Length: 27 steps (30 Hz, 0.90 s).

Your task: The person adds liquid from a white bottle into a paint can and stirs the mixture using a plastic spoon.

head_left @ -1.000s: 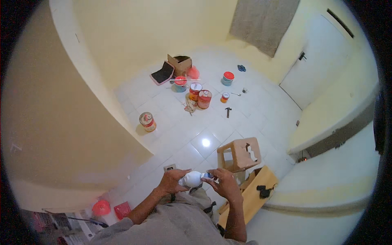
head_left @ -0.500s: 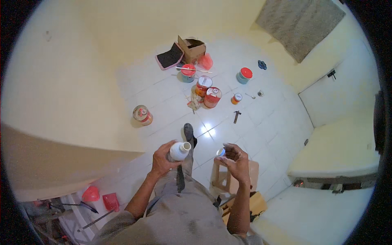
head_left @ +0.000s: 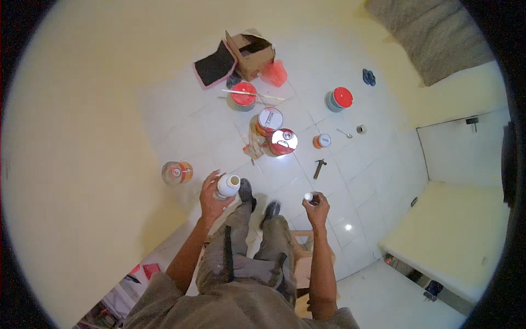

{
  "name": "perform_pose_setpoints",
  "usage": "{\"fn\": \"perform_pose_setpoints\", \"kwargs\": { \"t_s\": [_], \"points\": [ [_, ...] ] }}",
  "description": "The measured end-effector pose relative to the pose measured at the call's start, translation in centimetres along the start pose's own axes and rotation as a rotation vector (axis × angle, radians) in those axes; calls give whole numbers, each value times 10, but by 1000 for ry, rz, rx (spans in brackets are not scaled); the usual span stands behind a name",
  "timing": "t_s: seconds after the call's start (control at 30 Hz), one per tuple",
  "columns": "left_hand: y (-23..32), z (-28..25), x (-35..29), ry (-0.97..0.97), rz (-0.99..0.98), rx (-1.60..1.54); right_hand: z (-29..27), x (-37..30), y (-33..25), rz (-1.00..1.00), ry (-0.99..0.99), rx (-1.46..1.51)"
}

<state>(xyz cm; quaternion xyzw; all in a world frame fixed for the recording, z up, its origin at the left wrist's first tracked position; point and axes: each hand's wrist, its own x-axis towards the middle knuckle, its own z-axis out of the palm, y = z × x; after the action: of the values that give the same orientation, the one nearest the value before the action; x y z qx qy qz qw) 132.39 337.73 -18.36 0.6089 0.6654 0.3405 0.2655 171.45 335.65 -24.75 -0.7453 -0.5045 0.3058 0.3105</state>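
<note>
My left hand (head_left: 211, 198) is wrapped round a white plastic bottle (head_left: 226, 187), whose neck is uncapped and faces up. Off to the right, my right hand (head_left: 318, 210) pinches a small whitish bottle cap (head_left: 308, 197) between its fingertips. Bottle and cap are well apart, both held above the tiled floor. Left of the bottle stands a round can (head_left: 177, 172) with a red and orange label. A hammer (head_left: 319, 169) lies on the tiles beyond my right hand.
Ahead stand paint cans (head_left: 282, 142), a small jar (head_left: 322, 141) and red-lidded buckets (head_left: 339, 98), one with a stick across its lid. A cardboard box (head_left: 252, 55) is farther back. A spoon (head_left: 344, 133) and slippers (head_left: 369, 77) lie right. A stool (head_left: 302, 257) is beside my leg.
I have stepped forward, and both feet show now. The stool has slipped lower in view. My right hand has turned, with the cap still in its fingers; my left still grips the bottle.
</note>
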Motion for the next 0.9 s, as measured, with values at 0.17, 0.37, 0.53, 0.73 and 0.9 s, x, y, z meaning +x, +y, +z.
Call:
{"fn": "perform_pose_setpoints", "kwargs": {
  "t_s": [0.17,0.37,0.53,0.73,0.9],
  "points": [
    [-74,76,47,131,36,162,89,119,107,149,41,-130],
    [-171,194,107,17,6,128,188,257,299,111,-13,-342],
    [-266,277,150,-26,-1,228,265,325,415,140,-224,-489],
    [-352,354,196,102,39,96,342,382,504,-100,-244,-526],
    [-358,396,252,90,204,19,366,408,566,-179,-158,-585]
  ]
}}
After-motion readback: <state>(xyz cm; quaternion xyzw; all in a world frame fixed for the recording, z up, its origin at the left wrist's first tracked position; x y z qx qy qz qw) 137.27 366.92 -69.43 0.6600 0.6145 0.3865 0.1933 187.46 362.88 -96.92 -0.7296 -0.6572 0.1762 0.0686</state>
